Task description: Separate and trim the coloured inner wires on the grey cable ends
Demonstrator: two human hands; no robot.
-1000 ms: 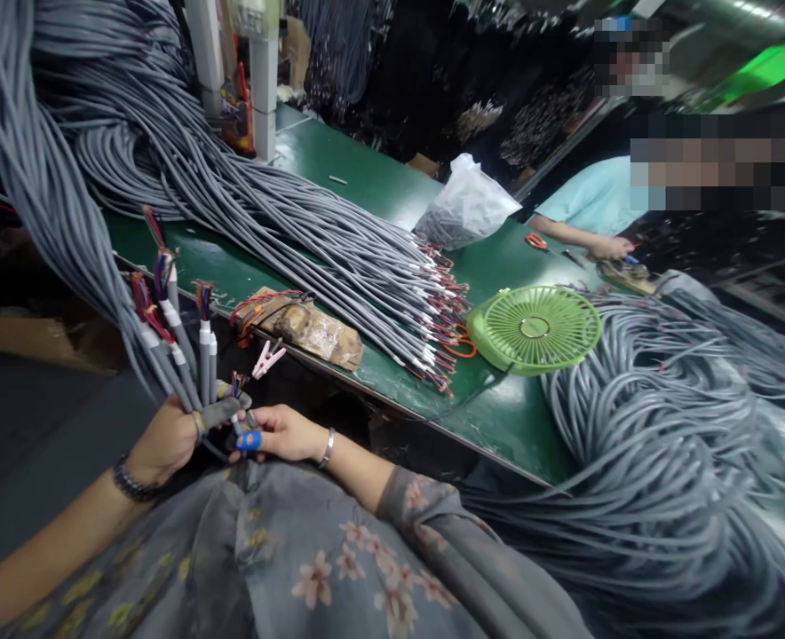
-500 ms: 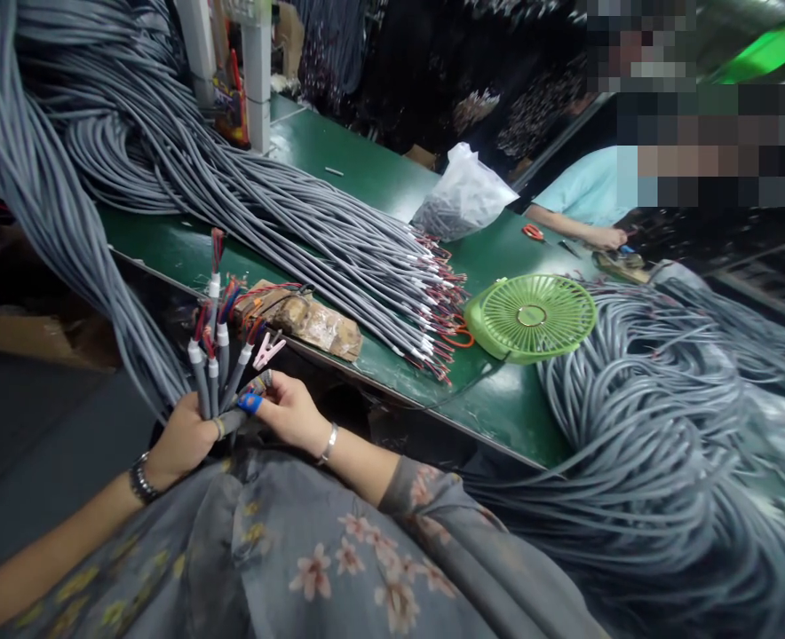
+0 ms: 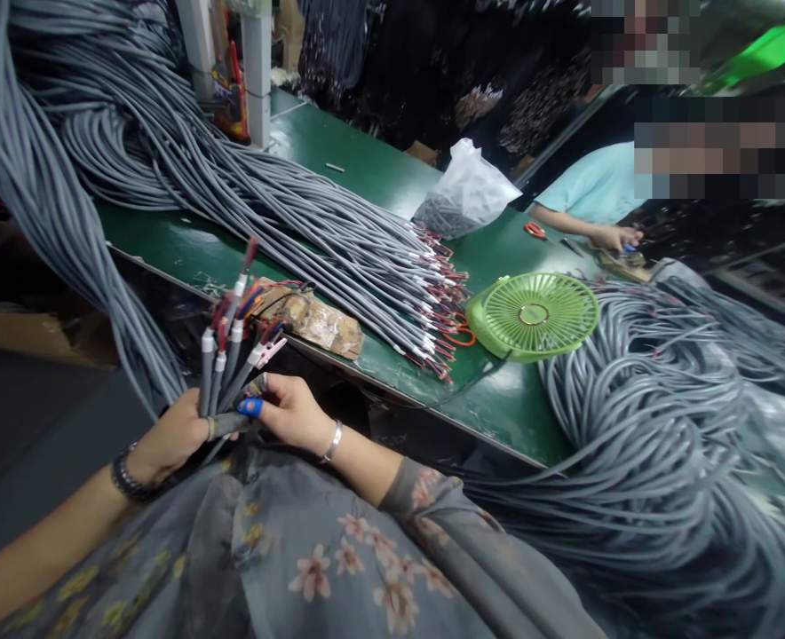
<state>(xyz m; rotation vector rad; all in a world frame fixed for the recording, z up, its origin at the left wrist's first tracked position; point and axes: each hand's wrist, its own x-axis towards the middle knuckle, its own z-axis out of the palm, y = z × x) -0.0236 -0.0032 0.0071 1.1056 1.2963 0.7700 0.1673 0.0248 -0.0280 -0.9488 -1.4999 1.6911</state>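
My left hand [image 3: 176,435] is closed around several grey cables [image 3: 207,377] just above my lap. Their white-banded ends fan upward, with red and dark wires showing. My right hand [image 3: 296,413], a blue wrap on its thumb, is pinched closed beside the same cables. What sits between its fingertips is hidden. Grey coverings wrap some fingers of both hands. A pink clip [image 3: 271,350] shows just behind the cable tips, at the table's edge.
A tape-covered block [image 3: 322,324] lies on the green table [image 3: 345,146]. Beyond it are a long cable bundle [image 3: 313,213], a green fan [image 3: 532,315], a plastic bag [image 3: 465,191] and orange-handled scissors [image 3: 535,230]. Coiled cables [image 3: 652,426] fill the right. A co-worker's hand [image 3: 615,237] works opposite.
The held cable ends have tilted and shifted right, toward the pink clip. My left hand has moved slightly left and down, while my right hand stays nearly in place.
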